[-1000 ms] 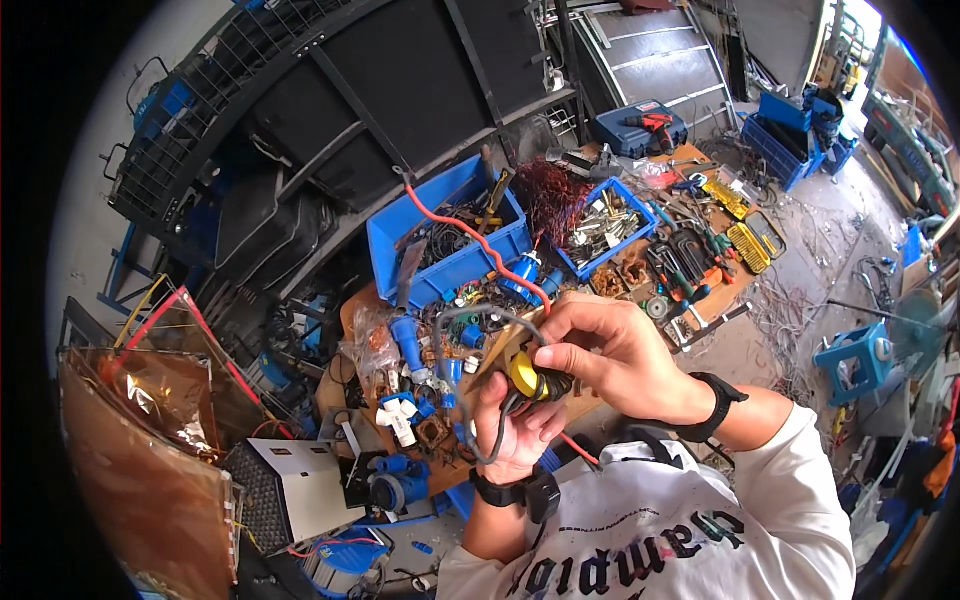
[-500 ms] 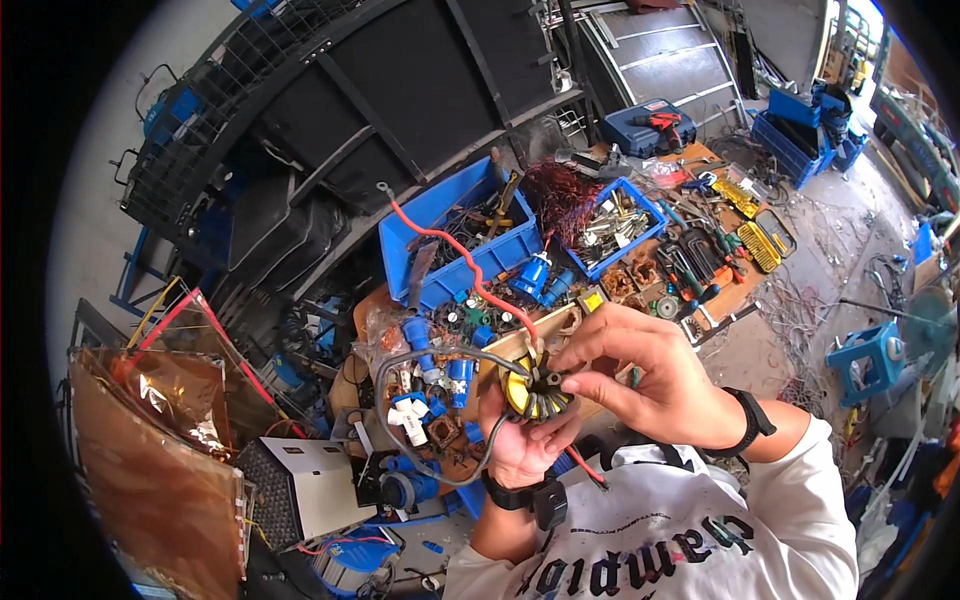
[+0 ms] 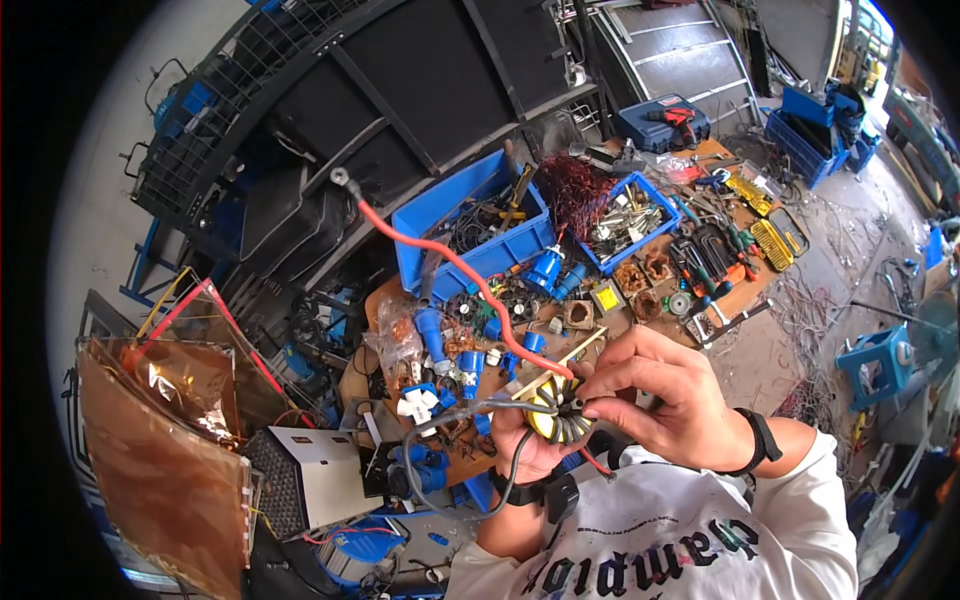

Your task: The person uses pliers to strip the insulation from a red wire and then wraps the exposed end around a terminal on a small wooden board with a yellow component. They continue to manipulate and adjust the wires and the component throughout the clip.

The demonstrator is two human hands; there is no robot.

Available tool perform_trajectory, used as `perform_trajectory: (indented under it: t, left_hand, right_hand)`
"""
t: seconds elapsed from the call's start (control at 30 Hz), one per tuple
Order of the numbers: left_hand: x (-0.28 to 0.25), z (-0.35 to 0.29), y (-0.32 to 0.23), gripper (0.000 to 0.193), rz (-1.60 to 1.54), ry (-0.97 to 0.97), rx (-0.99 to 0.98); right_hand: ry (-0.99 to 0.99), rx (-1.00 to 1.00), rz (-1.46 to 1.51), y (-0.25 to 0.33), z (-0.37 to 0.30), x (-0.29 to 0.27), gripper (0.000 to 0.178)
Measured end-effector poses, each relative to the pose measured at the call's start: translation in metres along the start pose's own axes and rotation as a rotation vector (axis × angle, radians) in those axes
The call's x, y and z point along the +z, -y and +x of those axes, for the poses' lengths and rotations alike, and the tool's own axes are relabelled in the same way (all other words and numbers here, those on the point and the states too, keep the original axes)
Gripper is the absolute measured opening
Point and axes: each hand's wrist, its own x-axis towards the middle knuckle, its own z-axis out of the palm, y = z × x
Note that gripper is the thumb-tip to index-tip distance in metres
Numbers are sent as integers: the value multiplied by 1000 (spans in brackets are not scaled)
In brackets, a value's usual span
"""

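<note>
Left hand (image 3: 528, 458) cups the yellow ring (image 3: 542, 418), fingers curled; right hand (image 3: 662, 400) nearly pinches at the dark cable (image 3: 490, 405), grip unclear. Best lay turns snug and even.

This is a cluttered workshop: hand tools (image 3: 695, 262) crowd the right of a wooden bench (image 3: 742, 292), a blue crate (image 3: 522, 247) stands at its far side, a red drill (image 3: 680, 120) rests on a blue case (image 3: 648, 124), and wire scraps (image 3: 815, 290) litter the floor.

Lettering on a white shirt (image 3: 700, 500)
We see large dark letters (image 3: 650, 560) upside down across its front, and a smaller line of print (image 3: 628, 525) just above them in view.
</note>
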Motion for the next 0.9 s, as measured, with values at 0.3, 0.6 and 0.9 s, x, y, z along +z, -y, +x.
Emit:
perform_trajectory:
  t: [0.3, 0.6, 0.9]
  left_hand:
    - [-17, -12, -3, 87, 200, -129, 14]
    - [-8, -12, -3, 79, 221, -186, 34]
    - [-17, -20, -4, 80, 241, -306, 20]
  right_hand:
    - [-83, -88, -216, 4, -10, 5, 16]
    - [-151, -57, -115, -2, -12, 14, 13]
    - [-173, 166, 72, 1, -13, 19, 10]
